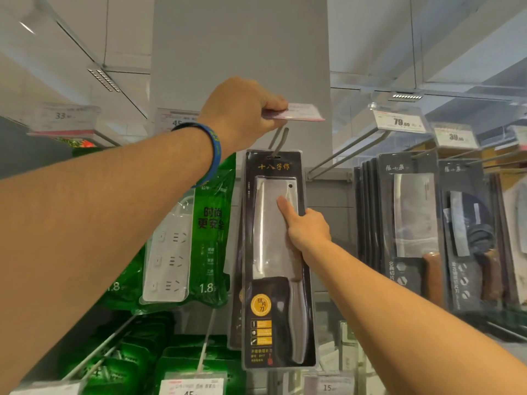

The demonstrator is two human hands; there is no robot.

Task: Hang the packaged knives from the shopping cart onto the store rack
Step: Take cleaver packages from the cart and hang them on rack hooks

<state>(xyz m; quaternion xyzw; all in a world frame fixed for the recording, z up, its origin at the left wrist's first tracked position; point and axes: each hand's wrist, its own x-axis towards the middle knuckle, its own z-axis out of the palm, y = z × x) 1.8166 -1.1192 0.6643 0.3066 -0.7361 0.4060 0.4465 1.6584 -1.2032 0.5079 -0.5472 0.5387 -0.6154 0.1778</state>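
Observation:
A packaged cleaver (275, 280) in black card with a clear blister hangs upright, its top slot on the metal rack hook (281, 142). My right hand (306, 229) grips the pack's right edge, thumb lying across the blade, fingers hidden behind. Above it my left hand (245, 109), a blue band on its wrist, pinches the price tag flap (296, 112) at the hook's front end and holds it tipped up flat.
Green packs of power strips (182, 246) hang just left of the cleaver. Rows of other boxed knives (413, 223) fill hooks to the right, with price tags (400, 121) above. An empty hook arm (348, 151) juts out between. More green packs (122, 363) hang below.

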